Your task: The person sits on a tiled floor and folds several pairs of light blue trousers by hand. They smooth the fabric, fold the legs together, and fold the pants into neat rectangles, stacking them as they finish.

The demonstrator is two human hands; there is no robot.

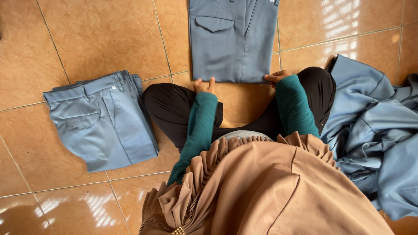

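Head view, looking down at a tiled floor. Left hand at the near left corner of the blue-grey trousers, fingers pressed together and laid against the folded edge. Right hand at the near right corner of the same trousers, fingers curled, pinching the cloth there. Trousers spread flat on the tiles straight ahead, a flapped pocket showing, the far end running off the top edge. Folded stack of trousers of the same colour towards the left edge of the floor, well apart from both hands. Loose heap of blue cloth along the right edge, beside the knee. Teal sleeves, black-clad legs crossed beneath.
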